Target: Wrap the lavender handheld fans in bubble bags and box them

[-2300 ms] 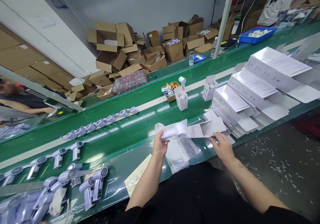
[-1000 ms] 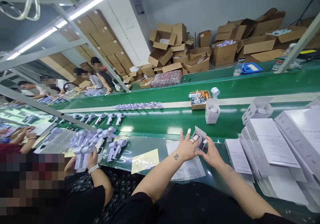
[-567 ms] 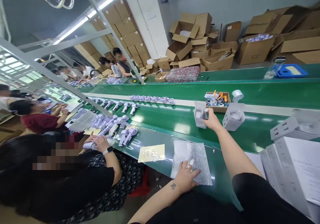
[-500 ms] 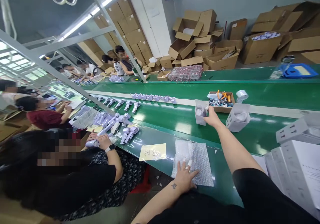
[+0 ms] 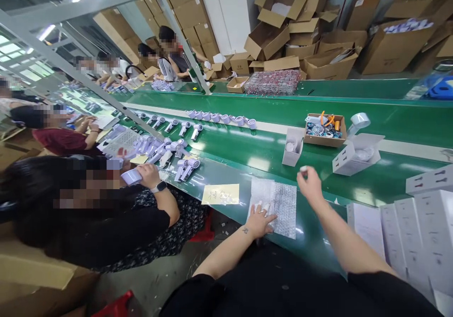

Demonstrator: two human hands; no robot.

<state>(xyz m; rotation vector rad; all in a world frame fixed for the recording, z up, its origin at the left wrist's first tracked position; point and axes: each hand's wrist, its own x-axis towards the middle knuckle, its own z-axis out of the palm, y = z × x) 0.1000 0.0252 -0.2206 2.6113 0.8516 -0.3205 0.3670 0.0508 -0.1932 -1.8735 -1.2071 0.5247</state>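
Note:
A sheet of bubble wrap (image 5: 285, 208) lies on the green table edge, with my left hand (image 5: 259, 221) resting on its lower left part, fingers spread. My right hand (image 5: 310, 183) is raised just right of the sheet, its fingers curled together; whether anything small is between them is hidden. Beyond it stands an open white box (image 5: 292, 153) with a pale round item inside, apart from my hand. Another open white box (image 5: 356, 159) with a wrapped item stands farther right. Behind them is a cardboard tray (image 5: 325, 140) of small parts and tools, beside a lavender fan (image 5: 359, 121).
White boxes (image 5: 410, 222) are stacked at the right. A yellow paper note (image 5: 220, 194) lies left of the wrap. Lavender fans (image 5: 187, 170) cover the table near a seated person (image 5: 141, 222) at left. A row of round-headed fans (image 5: 224, 119) stands on the belt.
My right hand has let go of the small open white box and moved back toward me, its fingers now curled. My left hand remains on the bubble wrap. The view has shifted.

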